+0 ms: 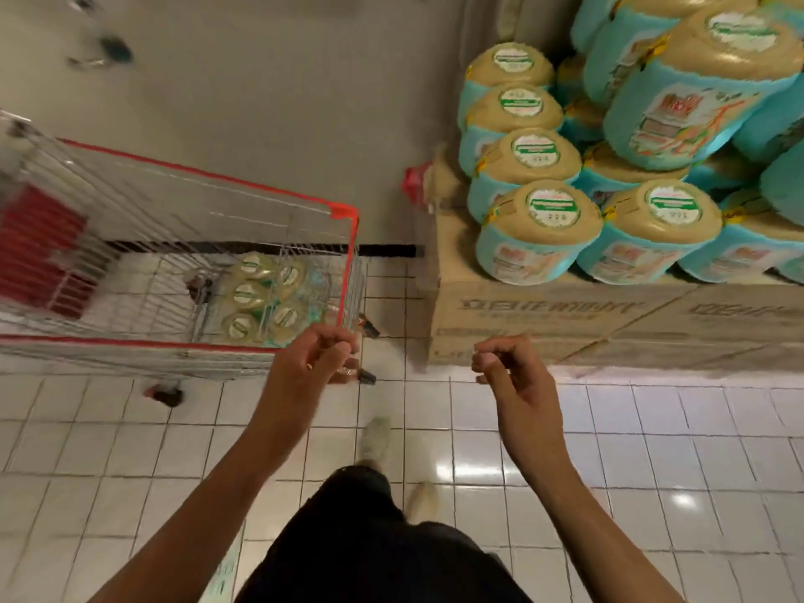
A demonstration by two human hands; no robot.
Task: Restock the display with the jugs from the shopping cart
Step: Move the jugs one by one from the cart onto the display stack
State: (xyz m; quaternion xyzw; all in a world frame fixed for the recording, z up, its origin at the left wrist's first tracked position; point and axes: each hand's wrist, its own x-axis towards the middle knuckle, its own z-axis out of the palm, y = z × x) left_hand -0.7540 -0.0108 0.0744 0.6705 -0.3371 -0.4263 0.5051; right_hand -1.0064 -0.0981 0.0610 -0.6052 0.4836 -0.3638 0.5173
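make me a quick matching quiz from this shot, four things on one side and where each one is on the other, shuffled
Column one:
1 cart jugs
2 display jugs
3 cardboard boxes
4 right hand

Column two:
A stacked on top of the boxes
B raised in front of the boxes, holding nothing
C inside the wire shopping cart
D under the stacked jugs, on the tiled floor

Pairs: 1-C, 2-A, 3-D, 4-B

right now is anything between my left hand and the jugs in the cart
Yes: the near wire wall and red rim of the cart lie between the left hand and the jugs. The top is open, so reaching over looks possible.
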